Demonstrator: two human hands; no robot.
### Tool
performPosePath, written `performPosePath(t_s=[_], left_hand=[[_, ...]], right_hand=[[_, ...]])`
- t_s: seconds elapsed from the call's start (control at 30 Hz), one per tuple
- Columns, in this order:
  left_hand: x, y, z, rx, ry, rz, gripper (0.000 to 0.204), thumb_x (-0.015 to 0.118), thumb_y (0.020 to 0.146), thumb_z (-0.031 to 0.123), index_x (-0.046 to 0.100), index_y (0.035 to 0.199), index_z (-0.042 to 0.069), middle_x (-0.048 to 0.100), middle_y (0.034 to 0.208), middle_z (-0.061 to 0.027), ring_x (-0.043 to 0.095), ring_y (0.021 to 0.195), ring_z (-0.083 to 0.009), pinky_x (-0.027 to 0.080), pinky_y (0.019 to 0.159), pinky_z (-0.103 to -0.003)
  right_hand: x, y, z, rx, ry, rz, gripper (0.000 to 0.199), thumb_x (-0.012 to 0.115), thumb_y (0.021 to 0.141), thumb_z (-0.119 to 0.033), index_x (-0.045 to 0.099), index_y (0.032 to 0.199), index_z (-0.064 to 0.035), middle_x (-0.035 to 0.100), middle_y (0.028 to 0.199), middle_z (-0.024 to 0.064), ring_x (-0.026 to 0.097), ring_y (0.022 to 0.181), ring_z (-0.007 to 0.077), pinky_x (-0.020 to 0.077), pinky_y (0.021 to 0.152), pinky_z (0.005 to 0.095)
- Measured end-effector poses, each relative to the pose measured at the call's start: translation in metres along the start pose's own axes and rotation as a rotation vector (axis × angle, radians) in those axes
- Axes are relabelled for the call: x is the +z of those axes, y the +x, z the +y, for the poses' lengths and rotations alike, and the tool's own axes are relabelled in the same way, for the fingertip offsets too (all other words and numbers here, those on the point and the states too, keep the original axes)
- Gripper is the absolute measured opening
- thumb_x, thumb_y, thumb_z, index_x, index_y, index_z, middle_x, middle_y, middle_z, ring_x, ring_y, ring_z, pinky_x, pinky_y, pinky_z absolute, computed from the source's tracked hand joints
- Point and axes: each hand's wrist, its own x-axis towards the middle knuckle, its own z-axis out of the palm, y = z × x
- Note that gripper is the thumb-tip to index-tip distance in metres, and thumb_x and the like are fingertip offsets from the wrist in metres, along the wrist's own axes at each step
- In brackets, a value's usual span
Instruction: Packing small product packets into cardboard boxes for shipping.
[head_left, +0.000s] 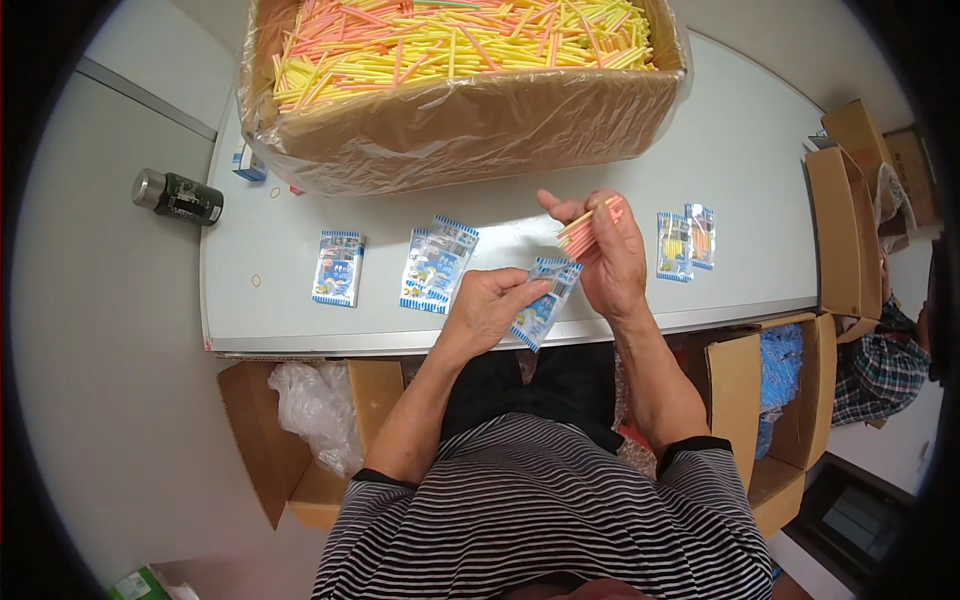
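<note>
The person is sitting at a pale grey table point(700, 150) and is looking down at both hands, which are raised just above its near edge. The left hand point(485, 305) is closing its fingers around a small blue and white plastic packet point(545, 300), pinching it near its upper end, so the lower end of the packet is hanging free and the middle part is hidden behind the fingers. The right hand point(608, 255) is gripping a small bundle of yellow and pink straws point(590, 225); only the upper ends are showing above the fingers, and how many straws it is holding I cannot tell. The bundle is staying just beside the open end of the packet, but whether they are touching is hard to make out. On the table, to the left of the hands, a loose pile of empty packets point(438, 262) is lying, and one more packet point(338, 267) is lying apart from it. To the right, two filled packets point(685, 243) are lying side by side. At the far side a big cardboard box point(460, 125) with a plastic liner is holding very many straws, and its top is cut off by the picture edge. A dark bottle point(178, 196) is lying on the floor at the left
</note>
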Motion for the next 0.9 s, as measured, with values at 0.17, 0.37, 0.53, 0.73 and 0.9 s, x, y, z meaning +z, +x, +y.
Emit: performPosePath(t_s=[0.17,0.37,0.53,0.73,0.9], left_hand=[[0.004,-0.003,0.008,-0.001,-0.103,-0.018,0.020,0.072,0.095,0.016,0.076,0.094,-0.004,0.070,0.075,0.0005,0.057,0.068,-0.0029,0.046,0.059,-0.020],[0.005,-0.001,0.005,0.002,-0.115,-0.009,0.020,0.073,0.094,0.015,0.076,0.097,-0.005,0.071,0.079,-0.0012,0.060,0.070,-0.0038,0.048,0.061,-0.020],[0.011,0.000,-0.003,0.036,-0.255,0.010,0.021,0.072,0.095,0.012,0.074,0.107,-0.006,0.075,0.091,-0.0065,0.067,0.080,-0.0080,0.054,0.071,-0.022],[0.019,0.002,-0.011,0.104,-0.269,0.065,0.025,0.072,0.094,0.009,0.071,0.114,-0.006,0.076,0.097,-0.0100,0.070,0.083,-0.0108,0.057,0.076,-0.024],[0.019,0.001,-0.012,0.100,-0.391,0.078,0.028,0.072,0.094,0.008,0.068,0.118,-0.007,0.076,0.097,-0.0111,0.070,0.083,-0.0112,0.057,0.076,-0.024]], right_hand=[[-0.001,-0.006,0.003,-0.007,-0.066,-0.027,0.021,0.044,0.109,-0.025,0.049,0.115,-0.0063,0.069,0.109,0.0175,0.057,0.128,0.0378,0.0340,0.115,0.0505],[-0.008,-0.012,0.005,0.053,-0.085,-0.065,0.020,0.048,0.107,-0.024,0.050,0.113,-0.0048,0.069,0.107,0.0179,0.057,0.128,0.0365,0.0350,0.114,0.0495],[-0.009,-0.017,0.008,0.089,-0.121,-0.084,0.016,0.052,0.105,-0.020,0.053,0.109,-0.0043,0.069,0.109,0.0188,0.058,0.128,0.0361,0.0382,0.112,0.0487],[-0.011,-0.010,0.013,0.337,0.025,0.004,0.032,0.039,0.109,-0.028,0.055,0.097,-0.0035,0.068,0.115,0.0238,0.061,0.121,0.0329,0.0446,0.107,0.0454],[-0.004,-0.004,-0.003,0.347,-0.564,-0.165,0.039,0.043,0.104,-0.023,0.065,0.118,0.0059,0.065,0.123,0.0233,0.061,0.119,0.0298,0.0455,0.105,0.0402]])
